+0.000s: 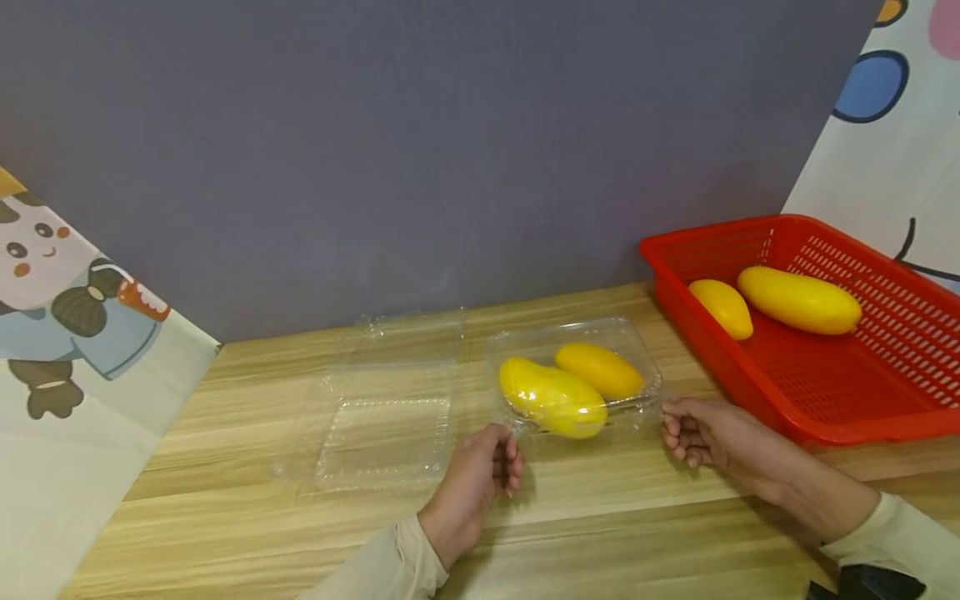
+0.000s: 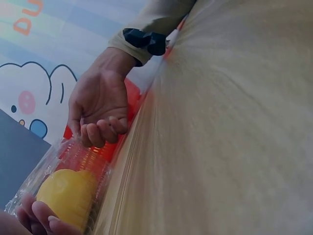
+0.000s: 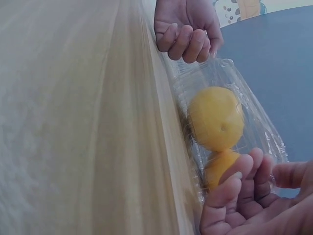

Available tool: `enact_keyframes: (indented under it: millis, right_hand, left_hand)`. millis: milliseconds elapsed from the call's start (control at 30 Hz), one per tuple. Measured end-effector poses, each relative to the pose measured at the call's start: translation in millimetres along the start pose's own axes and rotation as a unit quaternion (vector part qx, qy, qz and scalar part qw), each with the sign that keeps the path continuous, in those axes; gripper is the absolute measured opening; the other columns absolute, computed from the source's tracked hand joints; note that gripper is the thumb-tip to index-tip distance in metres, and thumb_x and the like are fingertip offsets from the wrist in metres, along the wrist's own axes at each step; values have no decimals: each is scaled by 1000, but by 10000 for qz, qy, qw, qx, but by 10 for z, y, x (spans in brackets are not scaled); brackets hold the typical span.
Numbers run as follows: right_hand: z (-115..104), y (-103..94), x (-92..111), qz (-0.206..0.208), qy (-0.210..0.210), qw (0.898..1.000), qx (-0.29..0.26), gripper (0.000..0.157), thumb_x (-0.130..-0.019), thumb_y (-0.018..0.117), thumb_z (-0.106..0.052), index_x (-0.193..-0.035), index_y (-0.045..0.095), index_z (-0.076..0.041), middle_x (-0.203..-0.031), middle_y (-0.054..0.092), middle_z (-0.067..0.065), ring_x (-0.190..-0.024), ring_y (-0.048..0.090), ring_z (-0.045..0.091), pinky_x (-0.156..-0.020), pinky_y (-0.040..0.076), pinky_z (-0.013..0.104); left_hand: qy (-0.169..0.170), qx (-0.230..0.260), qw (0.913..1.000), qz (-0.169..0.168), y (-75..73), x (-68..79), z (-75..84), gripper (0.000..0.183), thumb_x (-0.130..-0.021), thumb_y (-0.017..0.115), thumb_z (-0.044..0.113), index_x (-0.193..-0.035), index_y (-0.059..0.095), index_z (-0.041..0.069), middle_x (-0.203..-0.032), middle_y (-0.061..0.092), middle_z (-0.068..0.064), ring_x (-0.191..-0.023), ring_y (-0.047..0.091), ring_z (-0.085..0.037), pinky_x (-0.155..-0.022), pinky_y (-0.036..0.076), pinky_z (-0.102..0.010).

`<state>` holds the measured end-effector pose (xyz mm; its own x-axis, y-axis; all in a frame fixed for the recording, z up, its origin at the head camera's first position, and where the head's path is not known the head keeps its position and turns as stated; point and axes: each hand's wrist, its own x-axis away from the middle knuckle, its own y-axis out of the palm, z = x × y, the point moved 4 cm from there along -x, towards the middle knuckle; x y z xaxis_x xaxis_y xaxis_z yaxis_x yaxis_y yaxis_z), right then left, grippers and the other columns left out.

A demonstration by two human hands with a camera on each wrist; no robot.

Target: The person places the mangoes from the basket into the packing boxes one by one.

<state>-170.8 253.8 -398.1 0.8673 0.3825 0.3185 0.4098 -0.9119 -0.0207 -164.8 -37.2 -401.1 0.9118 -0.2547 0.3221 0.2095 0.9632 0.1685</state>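
A clear plastic clamshell box [image 1: 525, 340] stands on the table with two yellow mangoes in it, a larger mango [image 1: 551, 398] in front and a smaller, more orange one [image 1: 600, 371] behind. My left hand [image 1: 476, 475] pinches the box's near left corner between thumb and forefinger. At the near right corner, my right hand [image 1: 716, 442] pinches the edge the same way. The other fingers of both hands curl loosely below. In the right wrist view the mangoes [image 3: 216, 117] show through the clear plastic, partly behind the right fingers [image 3: 227, 191].
A second clear box [image 1: 382, 433] lies opened flat on the wooden table [image 1: 202, 467], left of the first. At the right, a red basket [image 1: 720, 367] holds a small mango [image 1: 723, 308] and a long yellow fruit [image 1: 798, 300]. A grey panel [image 1: 420, 167] rises behind.
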Motion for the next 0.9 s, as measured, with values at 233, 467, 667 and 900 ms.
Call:
enact_keyframes:
  millis: [233, 467, 667, 900]
  right_hand:
    - [-5, 1, 10, -132, -48, 9999, -6, 33, -108, 36, -34, -88, 53, -15, -82, 58, -4, -73, 55, 10, -65, 50, 23]
    - [-1, -11, 5, 27, -40, 10000, -76, 32, -108, 37, -31, -87, 55, -15, -82, 58, -5, -73, 54, 8, -65, 50, 22]
    - [-1, 1, 7, 98, 127, 9998, 154, 33, -107, 37, -34, -88, 54, -14, -83, 58, -5, -74, 54, 9, -65, 50, 24]
    - [-34, 84, 41, -225, 96, 9954, 923, 51, -109, 28, -43, -94, 60, -6, -85, 64, 2, -74, 63, 14, -62, 56, 27]
  left_hand:
    - [32, -7, 10000, 84, 5, -5, 0, 26, -98, 43, 23, -74, 50, 14, -69, 54, 3, -59, 47, -9, -55, 41, -19]
    - [31, -61, 9999, 140, 3, 0, 14, 26, -97, 44, 23, -74, 51, 14, -68, 53, 4, -59, 47, -9, -55, 40, -19]
    - [77, -157, 9997, 144, 14, 8, 30, 26, -98, 43, 23, -74, 51, 14, -68, 53, 3, -58, 47, -9, -55, 40, -20]
    - [120, -92, 9999, 38, 12, 35, 29, 29, -100, 41, 25, -75, 51, 13, -70, 56, 2, -60, 50, -10, -55, 42, -20]
